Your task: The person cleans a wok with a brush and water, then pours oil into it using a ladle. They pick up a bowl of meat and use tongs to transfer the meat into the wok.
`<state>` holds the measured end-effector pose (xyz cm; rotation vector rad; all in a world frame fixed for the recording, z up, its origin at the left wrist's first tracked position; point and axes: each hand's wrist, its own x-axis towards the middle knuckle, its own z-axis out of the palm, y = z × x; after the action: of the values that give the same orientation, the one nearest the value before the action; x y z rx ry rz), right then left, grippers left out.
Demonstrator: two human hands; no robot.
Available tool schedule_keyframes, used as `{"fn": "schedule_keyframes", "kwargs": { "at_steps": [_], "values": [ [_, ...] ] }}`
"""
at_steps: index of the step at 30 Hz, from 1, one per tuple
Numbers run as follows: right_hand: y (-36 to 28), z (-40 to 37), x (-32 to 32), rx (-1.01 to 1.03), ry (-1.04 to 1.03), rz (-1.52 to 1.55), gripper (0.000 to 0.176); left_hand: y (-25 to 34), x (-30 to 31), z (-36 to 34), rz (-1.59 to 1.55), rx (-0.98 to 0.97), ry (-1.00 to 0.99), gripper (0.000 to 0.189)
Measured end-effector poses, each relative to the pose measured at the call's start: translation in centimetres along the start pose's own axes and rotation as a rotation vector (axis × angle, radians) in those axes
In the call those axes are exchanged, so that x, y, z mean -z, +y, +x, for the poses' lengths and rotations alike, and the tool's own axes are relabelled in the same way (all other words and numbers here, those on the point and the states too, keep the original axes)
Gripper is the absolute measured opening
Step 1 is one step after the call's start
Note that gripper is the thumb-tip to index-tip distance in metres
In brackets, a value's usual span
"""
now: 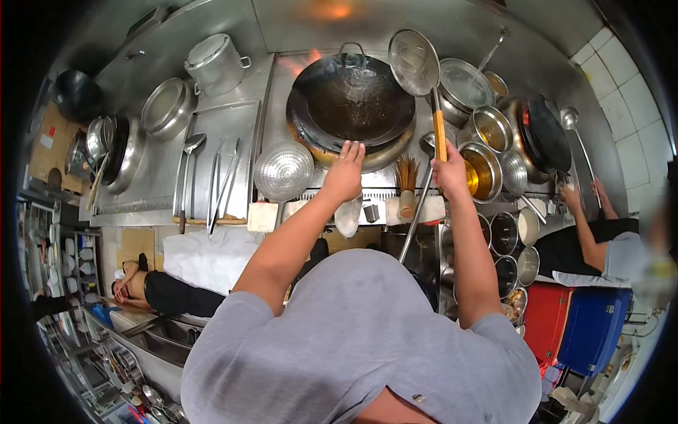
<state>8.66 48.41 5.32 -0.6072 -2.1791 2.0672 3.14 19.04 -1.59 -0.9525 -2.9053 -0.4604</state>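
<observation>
Before you, the stainless-steel range [233, 134] carries a dark wok [353, 102]; left of it sit a lidded stockpot [215, 65], steel basin [167, 107], ladle [187, 169], tongs [222, 180] and perforated strainer [284, 171].

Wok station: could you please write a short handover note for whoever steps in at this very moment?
Left hand: open, fingers resting on the near rim of the wok.
Right hand: shut on the wooden handle of the skimmer, its round head raised over the wok's far right edge.
A ladle handle runs beside that hand; gripped or not, unclear.
Wok: over a flame showing behind it, dark and glistening inside, no food visible.
Done: wok is over the flame. Left: nothing solid is in it yet.
</observation>
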Motion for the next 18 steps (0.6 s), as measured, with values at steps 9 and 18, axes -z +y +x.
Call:
{"fn": "schedule_keyframes", "kwargs": {
  "at_steps": [9,18],
  "values": [
    [2.6,3.7,-6.2,-0.067,-0.108,-0.163,0.076,-1.0,-0.4,-0.6,-0.052,-0.049,0.024,0.091],
    [2.7,0.3,-8.3,-0.476,-0.464,0.427,0.061,-1.4,0.0,-1.2,-0.125,-0.067,0.027,0.088]
  ]
}}
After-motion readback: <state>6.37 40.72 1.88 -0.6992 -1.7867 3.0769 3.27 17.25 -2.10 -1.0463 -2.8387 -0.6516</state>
